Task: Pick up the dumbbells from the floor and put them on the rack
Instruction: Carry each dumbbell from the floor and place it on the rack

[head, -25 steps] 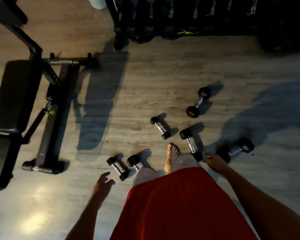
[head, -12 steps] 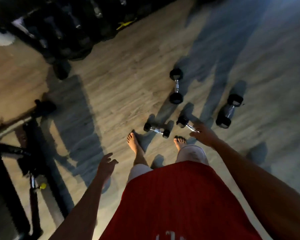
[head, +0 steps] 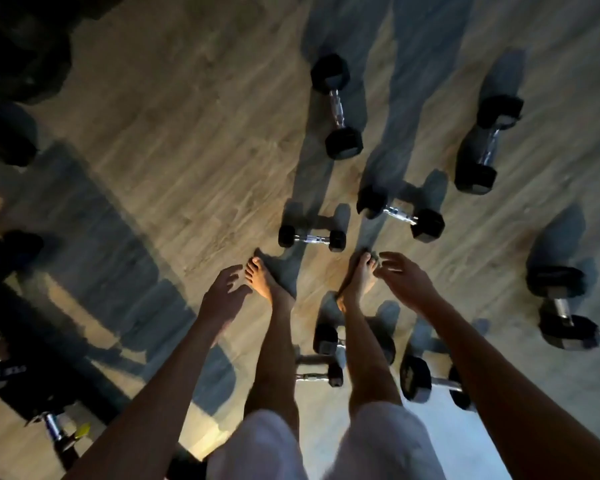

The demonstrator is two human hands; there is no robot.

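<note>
1. Head view, hands: the left hand (head: pixel 222 296) hangs low just beside the left foot (head: pixel 260 282), fingers spread and loose, holding nothing; the right hand (head: pixel 407 282) is just beside the toes of the right foot (head: pixel 359 278), fingers slack, also empty
2. Head view, dumbbells: all lie on the wooden floor (head: pixel 187 133). The small dumbbell (head: pixel 311 238) lies crosswise just ahead of the feet. The medium dumbbell (head: pixel 400 214) lies near it, ahead of the right hand. The far dumbbell (head: pixel 336 105) and two heavy dumbbells (head: pixel 489 143) (head: pixel 561 306) lie further out. Others sit behind the feet, partly hidden by the legs
3. Head view, rack: a dark mass (head: pixel 18 46) at upper left is probably the rack but too dim to confirm; it is well apart from the dumbbells
4. Step in hand, as judged: the reach before a pick-up; both hands are down and neither touches a dumbbell
5. Next move, as judged: the hands need to go lower and forward. The right would curl round the chrome handle of the medium dumbbell, the left round that of the small one. Each grip should sit mid-handle so the heads balance, then lift and turn toward the dark mass
</note>
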